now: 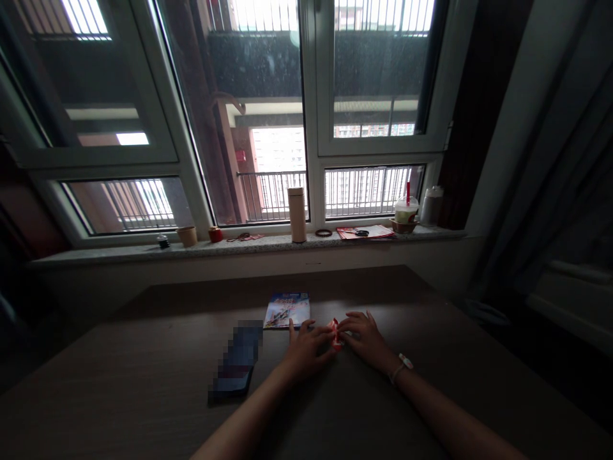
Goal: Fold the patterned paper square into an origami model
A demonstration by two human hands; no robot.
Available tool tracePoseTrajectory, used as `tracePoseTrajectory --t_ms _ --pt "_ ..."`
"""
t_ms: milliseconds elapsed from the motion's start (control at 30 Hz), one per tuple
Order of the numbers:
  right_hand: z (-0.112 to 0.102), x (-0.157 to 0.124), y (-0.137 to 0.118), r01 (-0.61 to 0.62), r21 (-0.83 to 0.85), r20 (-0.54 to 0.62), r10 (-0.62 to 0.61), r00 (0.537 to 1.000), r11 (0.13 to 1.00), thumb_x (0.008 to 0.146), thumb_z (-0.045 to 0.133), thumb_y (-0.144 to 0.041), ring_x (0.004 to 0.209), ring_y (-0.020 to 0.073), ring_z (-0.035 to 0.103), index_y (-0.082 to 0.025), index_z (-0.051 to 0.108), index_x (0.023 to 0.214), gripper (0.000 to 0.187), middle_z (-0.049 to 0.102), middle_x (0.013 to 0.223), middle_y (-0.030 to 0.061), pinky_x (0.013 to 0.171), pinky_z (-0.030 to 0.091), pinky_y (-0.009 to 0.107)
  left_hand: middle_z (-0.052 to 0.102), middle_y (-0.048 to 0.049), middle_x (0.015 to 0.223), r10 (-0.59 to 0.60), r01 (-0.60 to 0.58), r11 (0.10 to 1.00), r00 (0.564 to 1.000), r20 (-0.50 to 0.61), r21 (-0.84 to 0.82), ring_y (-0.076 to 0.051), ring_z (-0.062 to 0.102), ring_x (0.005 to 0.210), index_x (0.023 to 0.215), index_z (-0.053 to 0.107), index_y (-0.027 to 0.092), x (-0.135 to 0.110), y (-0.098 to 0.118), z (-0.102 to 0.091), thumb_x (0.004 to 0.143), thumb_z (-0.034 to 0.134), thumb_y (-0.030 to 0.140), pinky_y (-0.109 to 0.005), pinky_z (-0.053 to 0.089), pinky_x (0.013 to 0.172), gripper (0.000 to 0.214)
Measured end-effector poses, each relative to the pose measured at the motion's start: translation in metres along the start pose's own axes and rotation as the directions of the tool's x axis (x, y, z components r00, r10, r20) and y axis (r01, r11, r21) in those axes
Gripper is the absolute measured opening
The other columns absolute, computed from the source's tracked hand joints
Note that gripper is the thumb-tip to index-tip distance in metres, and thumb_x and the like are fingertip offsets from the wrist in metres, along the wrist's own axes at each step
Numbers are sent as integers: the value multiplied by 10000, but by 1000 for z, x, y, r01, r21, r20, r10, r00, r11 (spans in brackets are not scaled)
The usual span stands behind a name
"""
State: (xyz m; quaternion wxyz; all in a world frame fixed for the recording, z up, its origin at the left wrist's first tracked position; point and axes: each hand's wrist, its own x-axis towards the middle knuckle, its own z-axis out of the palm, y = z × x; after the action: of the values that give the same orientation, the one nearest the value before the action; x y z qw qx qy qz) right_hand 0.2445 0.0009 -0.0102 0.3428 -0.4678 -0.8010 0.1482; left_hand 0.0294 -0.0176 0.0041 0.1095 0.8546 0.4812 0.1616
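My left hand point(306, 350) and right hand point(366, 338), fingers closed, pinch a small red folded paper piece point(336, 333) mid-bench point(143, 390), near a blue printed booklet point(287, 310); I judge a crease is being pressed.

Red paper point(336, 333), blue booklet point(287, 310), dark brown table point(143, 358).

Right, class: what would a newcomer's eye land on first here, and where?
Probably the small red paper between the left hand and right hand, on the dark table. Then the colourful booklet just beyond the left hand, and the tall pale flask upright on the windowsill.
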Motion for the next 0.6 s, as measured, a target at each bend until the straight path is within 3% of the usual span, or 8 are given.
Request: tracePoseTrajectory --t_ms 100,167,400,600 --pt "3 3 12 -15 100 -15 17 1000 995 889 483 -237 1181 239 518 -286 716 1006 265 704 1123 28 1081 295 494 564 43 1379 -8 8 1000 1000 -5 -14 -332 295 1381 1227 601 408 0 -2 1 897 552 505 -699 -63 1106 347" --pt "5 4 18 2 126 2 -2 1000 992 873 471 -192 1191 229 506 -279 718 1012 296 688 1166 30 1064 335 450 579 33 1364 -13 13 1000 1000 -9 -18 -322 289 1390 1223 599 386 1 -3 1 906 541 491 -689 -77 1111 340" --pt "0 2 7 26 -7 99 -25 995 1000 892 531 -277 1288 231 437 -320 706 985 203 698 1140 -11 1117 245 508 556 9 1389 -1 1 1000 1000 -4 -13 -304 263 1413 1259 547 343 0 0 0 930 507 409 -684 -137 1096 337" --pt "-6 -1 -5 112 -130 87 -101 991 985 905 539 -240 1243 230 477 -325 712 934 195 708 1002 -15 1149 125 536 516 6 1425 -61 63 998 996 -64 24 -297 303 1383 1129 627 323 3 0 1 895 561 346 -694 -52 1113 244"
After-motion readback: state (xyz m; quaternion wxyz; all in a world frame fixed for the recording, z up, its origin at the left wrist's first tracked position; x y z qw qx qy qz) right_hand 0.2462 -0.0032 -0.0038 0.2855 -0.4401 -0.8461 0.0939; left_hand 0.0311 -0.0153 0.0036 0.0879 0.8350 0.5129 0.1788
